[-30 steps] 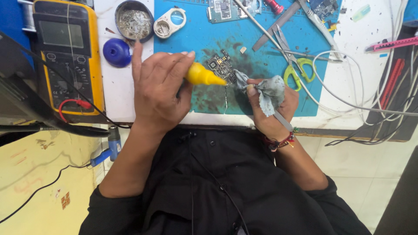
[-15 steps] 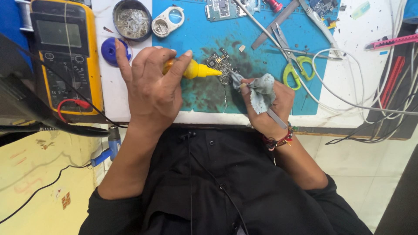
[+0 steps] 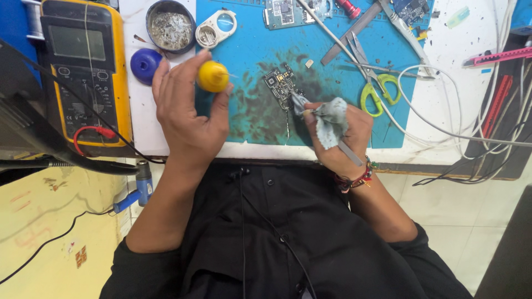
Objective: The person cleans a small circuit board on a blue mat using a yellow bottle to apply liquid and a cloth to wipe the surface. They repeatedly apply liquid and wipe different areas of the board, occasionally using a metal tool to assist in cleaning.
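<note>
My left hand (image 3: pixel 188 113) grips a small yellow squeeze bottle (image 3: pixel 213 76) with a fine needle tip that points right, held above the left part of the blue work mat (image 3: pixel 252 61). My right hand (image 3: pixel 335 138) holds a grey rag (image 3: pixel 330 119) wrapped round a thin tool. The rag's tip touches a small dark circuit board (image 3: pixel 281 84) lying on the stained middle of the mat. The bottle's tip is a little left of the board, apart from it.
A yellow multimeter (image 3: pixel 83 66) with red and black leads lies at the left. A blue cap (image 3: pixel 145 62), a round tin (image 3: pixel 170 25) and a white loupe (image 3: pixel 216 30) sit behind my left hand. Green-handled scissors (image 3: pixel 377 88), tweezers, another board (image 3: pixel 288 12) and white cables (image 3: pixel 476 133) lie right.
My left hand has pulled the yellow bottle back to the left, away from the circuit board, and turned it. My right hand keeps the rag on the board.
</note>
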